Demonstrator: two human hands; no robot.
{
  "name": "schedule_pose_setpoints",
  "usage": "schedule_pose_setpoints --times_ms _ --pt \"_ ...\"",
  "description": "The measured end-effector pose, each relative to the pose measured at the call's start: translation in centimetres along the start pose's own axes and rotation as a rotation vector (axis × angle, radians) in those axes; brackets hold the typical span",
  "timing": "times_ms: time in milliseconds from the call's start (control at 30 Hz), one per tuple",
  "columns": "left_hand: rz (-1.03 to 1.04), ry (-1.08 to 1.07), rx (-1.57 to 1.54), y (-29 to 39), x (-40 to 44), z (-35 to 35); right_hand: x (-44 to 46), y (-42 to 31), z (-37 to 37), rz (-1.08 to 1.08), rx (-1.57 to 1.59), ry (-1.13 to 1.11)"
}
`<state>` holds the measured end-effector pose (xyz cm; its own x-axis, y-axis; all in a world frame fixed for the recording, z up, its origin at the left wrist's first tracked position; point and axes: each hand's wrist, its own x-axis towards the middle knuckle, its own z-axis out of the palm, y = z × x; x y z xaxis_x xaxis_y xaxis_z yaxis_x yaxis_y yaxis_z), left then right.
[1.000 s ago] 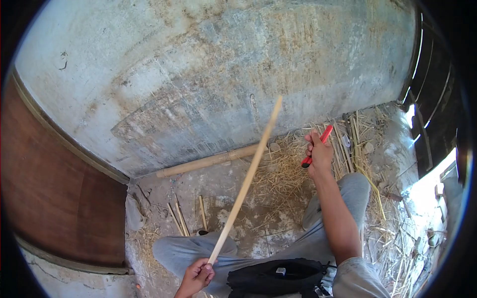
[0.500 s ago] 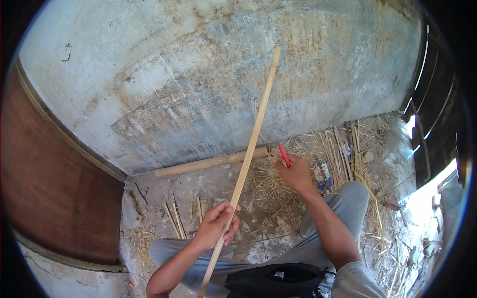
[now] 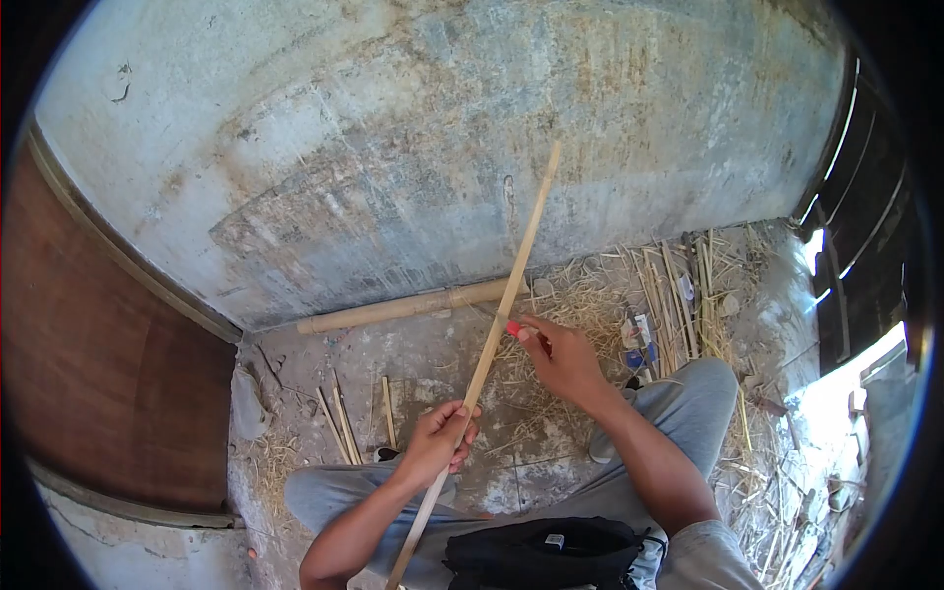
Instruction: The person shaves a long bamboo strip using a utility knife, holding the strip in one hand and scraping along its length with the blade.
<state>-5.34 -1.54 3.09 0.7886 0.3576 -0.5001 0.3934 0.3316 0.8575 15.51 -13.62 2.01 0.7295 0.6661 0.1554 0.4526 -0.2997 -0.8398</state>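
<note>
The left hand (image 3: 438, 442) has its grip closed around one long pale strip (image 3: 497, 344), fingers wrapped near its lower part. The right hand (image 3: 568, 366) has its grip closed on one red tool (image 3: 513, 327), mostly hidden by the fingers; its visible end is just beside the strip, and whether it touches cannot be told. The strip slants from the bottom edge of the view, over the left leg, up to a tip seen against the wall.

Under the arms are two legs in grey trousers (image 3: 703, 393), bent and spread, and one black bag (image 3: 541, 551) at the lap. The bag bears one small white label (image 3: 555, 541), its print too small to read. One blue-and-white packet (image 3: 639, 339) lies beyond the right knee; its markings are unreadable.

Three or so short sticks (image 3: 388, 408) lie beyond the left knee. More long sticks (image 3: 678, 305) lie at the right, too tangled to count, beside a heap of straw-like shavings (image 3: 570, 295). One thick pole (image 3: 413, 307) lies along the wall's foot.

The floor (image 3: 433, 359) is grey, dusty and littered. The wall (image 3: 393, 177) is stained and patchy; one brown panel (image 3: 118, 344) stands at left, dark slats (image 3: 865, 216) at right with light through their gaps.
</note>
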Motion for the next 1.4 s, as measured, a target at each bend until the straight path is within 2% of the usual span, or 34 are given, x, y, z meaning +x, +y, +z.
schedule_pose_setpoints --times_ms 67,100,167,300,467,600,867,1100,1267,1400 --pt "-0.016 0.013 -0.013 0.1 -0.6 0.2 -0.4 -0.7 -0.3 -0.067 -0.051 -0.092" --pt "-0.014 0.014 -0.013 0.2 -0.7 0.2 -0.6 -0.7 0.0 -0.069 -0.051 -0.093" --pt "-0.005 0.036 0.004 0.4 -0.9 0.2 -1.4 -0.6 0.8 -0.262 -0.045 -0.027" --pt "-0.001 0.057 0.005 0.4 -0.8 -0.1 -2.7 -1.0 1.9 -0.323 -0.049 -0.054" --pt "0.023 0.057 -0.034 0.2 -0.6 -0.4 -3.5 -0.7 3.3 -0.507 -0.099 -0.039" --pt "0.027 0.070 -0.016 0.2 -0.7 -0.4 -3.8 -1.1 3.5 -0.450 -0.147 -0.086" --pt "0.036 0.081 -0.017 0.1 -0.8 -0.5 -3.6 -0.9 3.9 -0.528 -0.173 -0.001" --pt "0.049 0.092 0.010 -0.2 -0.7 -0.5 -3.7 -1.6 3.6 -0.501 -0.168 -0.029" --pt "0.051 0.079 -0.002 -0.2 -0.8 -0.4 -3.4 -1.6 3.3 -0.327 -0.117 -0.041" --pt "0.050 0.060 -0.028 -0.1 -0.9 -0.4 -3.1 -1.1 3.0 -0.284 -0.063 -0.067"
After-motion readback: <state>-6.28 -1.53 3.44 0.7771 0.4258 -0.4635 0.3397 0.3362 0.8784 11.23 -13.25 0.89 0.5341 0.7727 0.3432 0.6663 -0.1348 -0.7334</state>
